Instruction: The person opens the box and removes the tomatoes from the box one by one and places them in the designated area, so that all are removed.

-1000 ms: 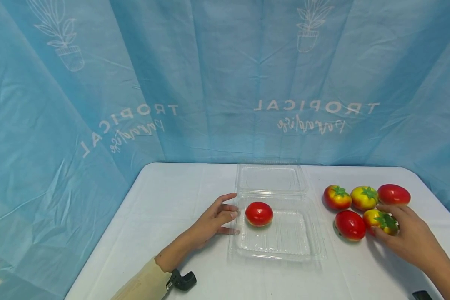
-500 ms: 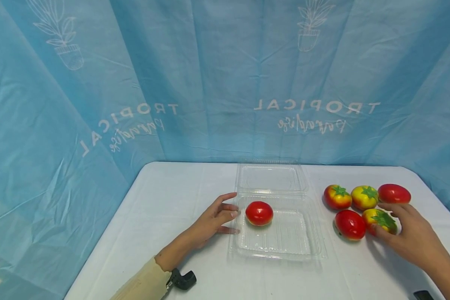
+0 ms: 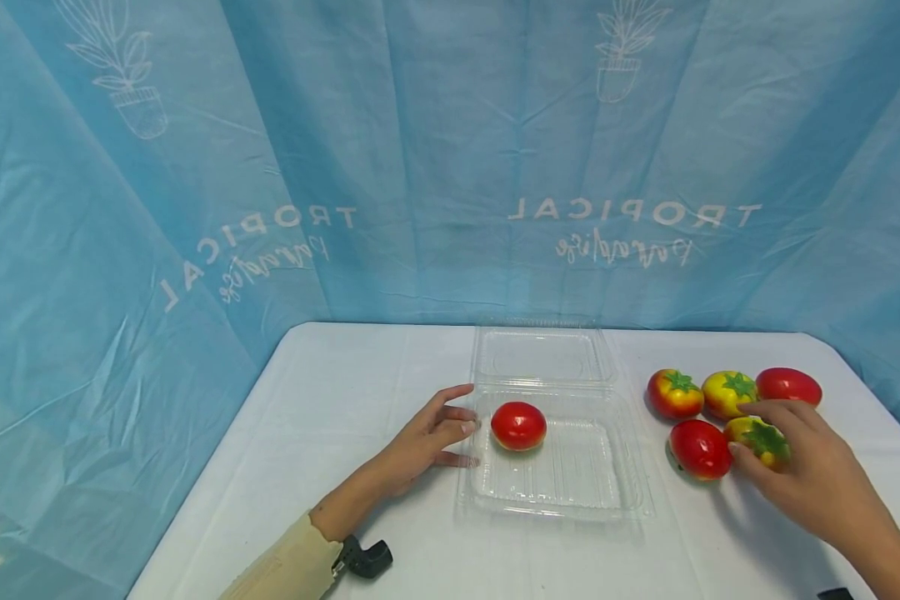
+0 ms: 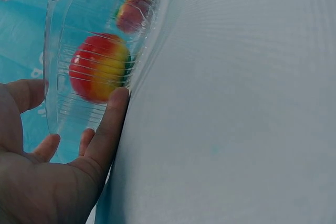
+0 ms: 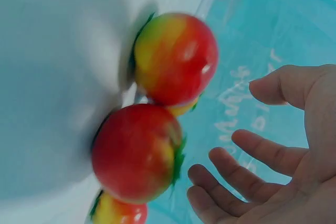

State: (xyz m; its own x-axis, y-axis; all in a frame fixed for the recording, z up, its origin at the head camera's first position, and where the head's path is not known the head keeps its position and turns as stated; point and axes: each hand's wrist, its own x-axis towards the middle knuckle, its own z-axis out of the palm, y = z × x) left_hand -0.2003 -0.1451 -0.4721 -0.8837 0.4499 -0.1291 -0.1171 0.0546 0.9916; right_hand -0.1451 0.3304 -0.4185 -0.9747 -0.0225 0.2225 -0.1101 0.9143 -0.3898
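My left hand (image 3: 423,446) is at the left side of a clear plastic clamshell box (image 3: 585,467), its fingers loosely spread along the rim. In the left wrist view, the left hand's fingers (image 4: 107,129) lie beside the box wall without curling round it. One red toy tomato (image 3: 518,426) sits in the left part of the box's base. My right hand (image 3: 817,475) hovers over a yellow-red toy tomato (image 3: 757,440) with a green leafy top, partly covering it. In the right wrist view, its fingers and thumb are spread, apart from the nearest tomato (image 5: 136,153).
Around the right hand lie a red tomato (image 3: 700,450), a red-yellow one (image 3: 675,395), a yellow one (image 3: 727,394) and another red one (image 3: 788,387). The box's lid (image 3: 543,357) lies folded back. A blue printed curtain (image 3: 450,167) hangs behind the white-covered table (image 3: 367,367).
My right hand has shifted slightly left over the yellow-red tomato, its thumb now nearer the red tomato beside it. The left hand and the box have stayed put.
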